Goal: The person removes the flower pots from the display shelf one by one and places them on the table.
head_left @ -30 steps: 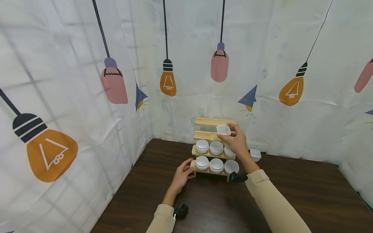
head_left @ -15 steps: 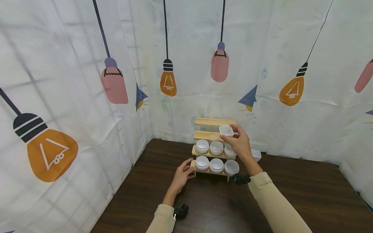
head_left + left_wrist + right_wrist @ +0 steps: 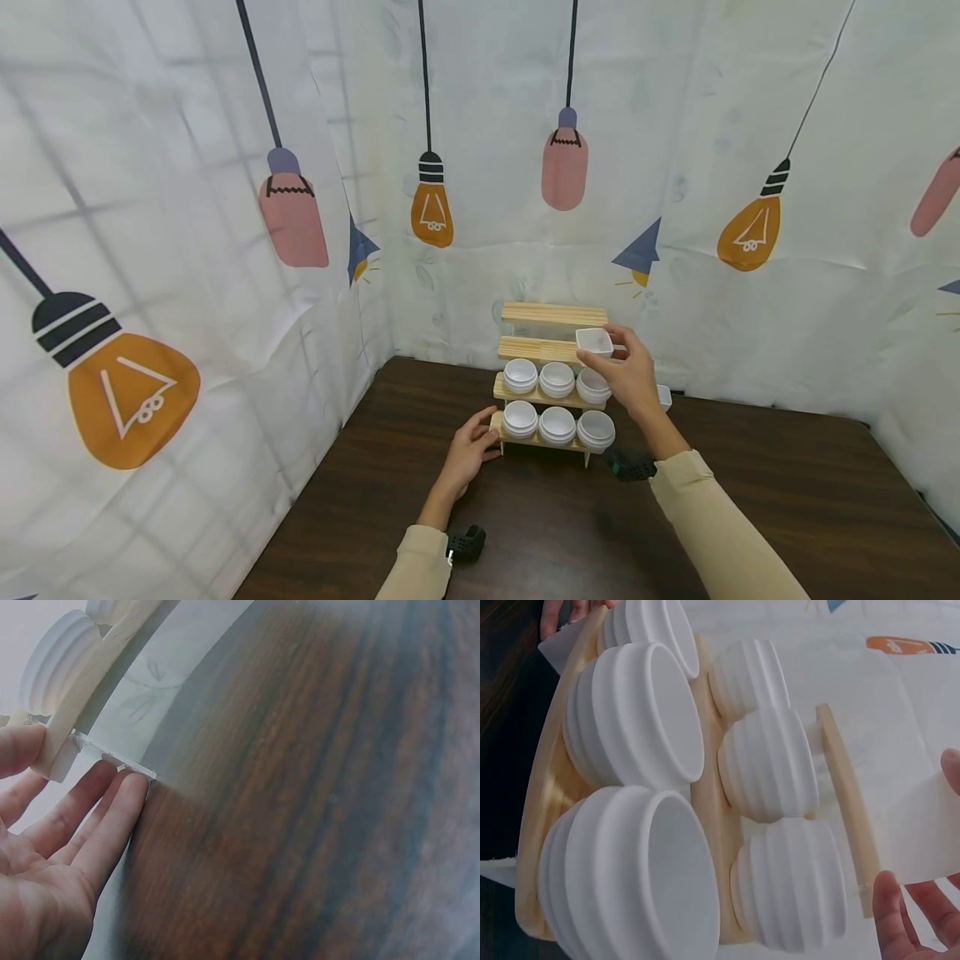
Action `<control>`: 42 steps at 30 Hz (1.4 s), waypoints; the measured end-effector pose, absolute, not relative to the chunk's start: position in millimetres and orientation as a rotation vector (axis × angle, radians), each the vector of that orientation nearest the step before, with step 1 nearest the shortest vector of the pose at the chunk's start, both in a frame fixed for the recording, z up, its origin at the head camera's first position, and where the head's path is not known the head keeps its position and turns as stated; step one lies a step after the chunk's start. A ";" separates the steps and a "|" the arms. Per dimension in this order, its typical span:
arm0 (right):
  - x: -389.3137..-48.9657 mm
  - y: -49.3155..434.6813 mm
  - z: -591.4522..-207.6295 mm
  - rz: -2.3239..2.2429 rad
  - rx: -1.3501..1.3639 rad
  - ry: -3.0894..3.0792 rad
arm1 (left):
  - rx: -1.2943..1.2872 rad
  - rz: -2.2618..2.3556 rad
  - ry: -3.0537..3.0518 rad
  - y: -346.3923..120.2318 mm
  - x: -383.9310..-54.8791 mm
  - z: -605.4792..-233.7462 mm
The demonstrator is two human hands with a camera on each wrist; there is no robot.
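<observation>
A tiered wooden display rack [image 3: 553, 314] stands at the back of the table. Its two lower shelves carry several round white ridged bowls [image 3: 557, 423]. My left hand [image 3: 465, 454] holds the left end of the lowest shelf; in the left wrist view the thumb is on the wooden board [image 3: 94, 684] and fingertips touch the clear leg [image 3: 112, 756]. A square white bowl [image 3: 594, 342] is pinched between thumb and fingers of my right hand [image 3: 632, 373], at the right end of the second shelf from the top. Whether it touches the shelf I cannot tell.
Behind my right wrist, another white dish [image 3: 664, 397] is partly hidden on the dark wooden table [image 3: 787, 467]. A white curtain [image 3: 495, 208] printed with lamps hangs close behind the rack and along the left side.
My right hand has moved to the right with the square bowl, and slightly down, now covering most of the dish behind it. The left hand has stayed at the rack's end.
</observation>
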State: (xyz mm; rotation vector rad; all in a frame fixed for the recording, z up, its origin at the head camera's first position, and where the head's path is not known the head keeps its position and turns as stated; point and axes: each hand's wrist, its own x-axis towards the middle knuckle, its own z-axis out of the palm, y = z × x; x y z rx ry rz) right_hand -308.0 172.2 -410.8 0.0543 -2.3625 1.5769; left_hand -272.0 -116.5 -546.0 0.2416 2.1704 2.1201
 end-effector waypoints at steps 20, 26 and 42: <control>-293.9 197.4 -423.2 1.535 0.003 -2.333 | 0.226 2.123 2.173 -115.4 -271.8 -545.4; -290.3 203.2 -426.4 1.529 -0.013 -2.315 | 0.222 2.112 2.181 -115.9 -272.3 -545.8; -281.3 221.6 -437.2 1.528 -0.042 -2.330 | 0.218 2.108 2.175 -115.6 -273.1 -546.0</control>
